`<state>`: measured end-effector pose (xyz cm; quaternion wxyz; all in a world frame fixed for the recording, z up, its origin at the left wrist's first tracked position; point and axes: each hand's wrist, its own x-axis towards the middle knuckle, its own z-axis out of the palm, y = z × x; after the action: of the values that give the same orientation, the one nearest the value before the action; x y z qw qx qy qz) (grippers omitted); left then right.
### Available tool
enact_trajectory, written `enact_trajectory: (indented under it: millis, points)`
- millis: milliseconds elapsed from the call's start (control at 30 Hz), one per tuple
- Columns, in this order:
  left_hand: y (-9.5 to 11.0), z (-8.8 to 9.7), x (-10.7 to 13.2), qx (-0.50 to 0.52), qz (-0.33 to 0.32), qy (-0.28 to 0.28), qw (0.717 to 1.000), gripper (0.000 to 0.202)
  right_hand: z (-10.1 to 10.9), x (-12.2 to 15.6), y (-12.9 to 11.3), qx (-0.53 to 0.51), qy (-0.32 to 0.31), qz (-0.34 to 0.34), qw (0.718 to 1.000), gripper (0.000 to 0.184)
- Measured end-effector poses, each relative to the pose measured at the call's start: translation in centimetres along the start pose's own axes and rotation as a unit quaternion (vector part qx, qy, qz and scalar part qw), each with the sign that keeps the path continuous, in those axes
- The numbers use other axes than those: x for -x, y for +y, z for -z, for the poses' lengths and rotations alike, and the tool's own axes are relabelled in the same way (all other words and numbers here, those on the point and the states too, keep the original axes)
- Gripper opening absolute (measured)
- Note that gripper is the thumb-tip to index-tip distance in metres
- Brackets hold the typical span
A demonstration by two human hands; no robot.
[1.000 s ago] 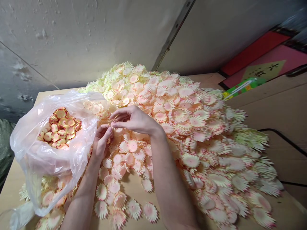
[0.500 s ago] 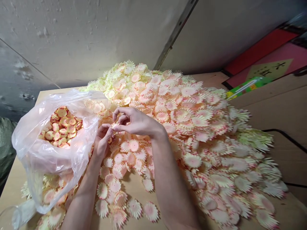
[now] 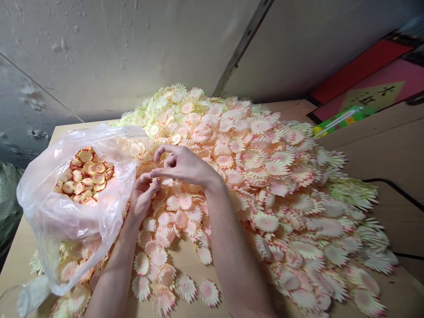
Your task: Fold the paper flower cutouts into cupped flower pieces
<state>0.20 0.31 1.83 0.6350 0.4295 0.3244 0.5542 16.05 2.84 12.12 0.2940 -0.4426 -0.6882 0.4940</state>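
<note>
My left hand (image 3: 141, 199) and my right hand (image 3: 181, 165) meet fingertip to fingertip above a big heap of cream and pink flower-shaped pieces (image 3: 265, 176) on a wooden table (image 3: 391, 154). The right thumb and forefinger are pinched together against the left fingertips. The left fingers are curled closed. What sits in either pinch is hidden. Just left of the hands stands an open clear plastic bag (image 3: 66, 216) holding smaller yellow and red flower pieces (image 3: 86, 172).
Loose flower pieces (image 3: 185, 287) lie scattered at the near table edge between my forearms. A grey wall (image 3: 132, 53) rises behind the table. A green packet (image 3: 341, 119) and red boards (image 3: 364, 75) lie far right. A dark cable (image 3: 397, 190) crosses the right side.
The right hand's pinch has dropped slightly onto the left fingertips. The small flower piece seen between the fingers earlier no longer shows. The camera view has barely shifted.
</note>
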Motion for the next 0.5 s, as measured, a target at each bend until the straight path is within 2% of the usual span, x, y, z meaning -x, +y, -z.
enact_trajectory:
  millis: [67,167,233,300,367,500]
  points:
    - [0.2,-0.1,0.0,0.01,0.007,0.009,1.0,0.027,0.0,0.0,-0.1,0.0,0.093,0.01,0.996,0.049]
    - [0.5,-0.3,0.1,0.018,0.021,0.018,0.999,0.031,0.7,0.1,0.2,0.013,0.284,0.025,0.958,0.049]
    - [0.6,-0.4,0.2,0.015,0.03,0.025,0.999,0.032,1.4,0.3,0.6,0.05,0.346,0.031,0.936,0.048]
    - [0.6,-0.4,0.2,0.01,0.034,0.028,0.999,0.033,2.0,0.6,0.8,0.111,0.341,0.049,0.932,0.048]
    - [0.6,-0.4,0.1,0.008,0.033,0.027,0.999,0.033,2.3,0.9,0.8,0.147,0.289,0.063,0.944,0.048]
    - [0.6,-0.4,0.1,0.008,0.023,0.022,0.999,0.033,1.6,1.0,0.1,0.096,0.085,0.026,0.991,0.044]
